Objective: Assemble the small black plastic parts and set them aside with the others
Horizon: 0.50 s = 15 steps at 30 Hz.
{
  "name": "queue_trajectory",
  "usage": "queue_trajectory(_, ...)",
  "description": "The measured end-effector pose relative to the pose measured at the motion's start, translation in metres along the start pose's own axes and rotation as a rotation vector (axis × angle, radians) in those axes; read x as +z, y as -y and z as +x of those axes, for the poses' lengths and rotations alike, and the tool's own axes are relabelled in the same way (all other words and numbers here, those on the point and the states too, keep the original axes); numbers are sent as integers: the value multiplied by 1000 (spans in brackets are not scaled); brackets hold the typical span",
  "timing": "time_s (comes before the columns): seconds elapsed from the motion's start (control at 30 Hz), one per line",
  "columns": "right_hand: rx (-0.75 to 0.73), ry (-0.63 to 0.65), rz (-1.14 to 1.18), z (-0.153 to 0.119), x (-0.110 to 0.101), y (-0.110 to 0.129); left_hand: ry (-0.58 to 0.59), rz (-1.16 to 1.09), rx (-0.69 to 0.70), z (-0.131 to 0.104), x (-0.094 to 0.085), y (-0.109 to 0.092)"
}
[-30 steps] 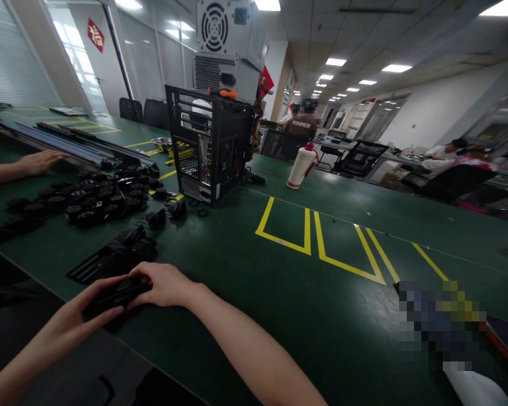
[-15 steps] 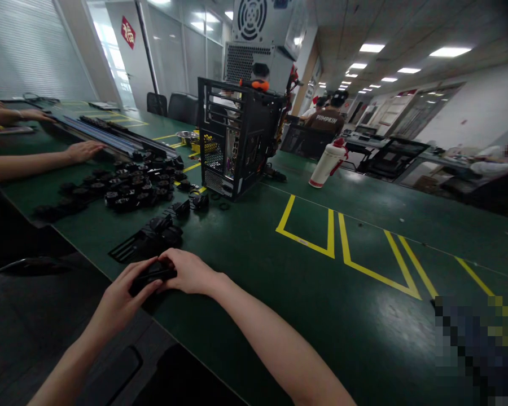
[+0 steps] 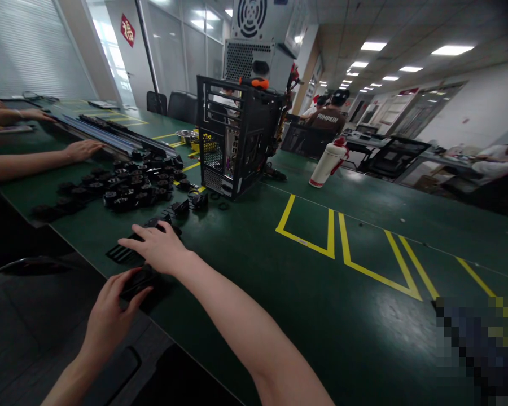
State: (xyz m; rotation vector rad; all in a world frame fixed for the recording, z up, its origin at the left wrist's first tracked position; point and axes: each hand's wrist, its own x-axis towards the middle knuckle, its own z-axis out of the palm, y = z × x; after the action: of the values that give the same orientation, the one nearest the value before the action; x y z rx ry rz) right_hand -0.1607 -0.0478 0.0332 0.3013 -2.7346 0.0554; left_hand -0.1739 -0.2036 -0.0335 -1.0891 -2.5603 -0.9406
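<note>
Near the table's front edge my left hand (image 3: 105, 316) is curled around a small dark plastic part (image 3: 140, 281), its thumb on one side and fingers on the other. The part's exact kind is hard to make out. My right hand (image 3: 165, 248) has its fingers spread above a slatted black piece (image 3: 119, 252) and the small black parts lying on it, some of which it covers. Nothing shows in its grasp. Two more black parts (image 3: 180, 208) sit just beyond it.
Farther left lies a heap of black parts (image 3: 138, 189) beside long metal rails (image 3: 105, 135). Another person's hand (image 3: 83, 150) rests by the rails. An opened black computer case (image 3: 252, 135) stands beyond, with an orange-handled tool (image 3: 254, 83) on top. A white bottle (image 3: 327, 164) leans, right of it.
My right hand has come off the dark part and moved forward over the slatted piece, fingers opening. My left hand keeps the part and has shifted slightly toward me.
</note>
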Motion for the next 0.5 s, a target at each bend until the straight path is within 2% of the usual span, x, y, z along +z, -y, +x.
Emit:
queue_trajectory(0.1, 1, -14, -37, -1, -1, 9, -45, 56, -28, -4, -4, 3)
queue_trajectory(0.23, 92, 14, -65, -24, -20, 16, -50, 130, -40, -5, -9, 4)
queue_trajectory(0.33, 167, 3, -64, -60, -40, 15, 11, 175, -73, 2, -9, 3)
queue_trajectory(0.5, 349, 92, -48, -143, -75, 6, 113, 254, -121, 34, 5, 7)
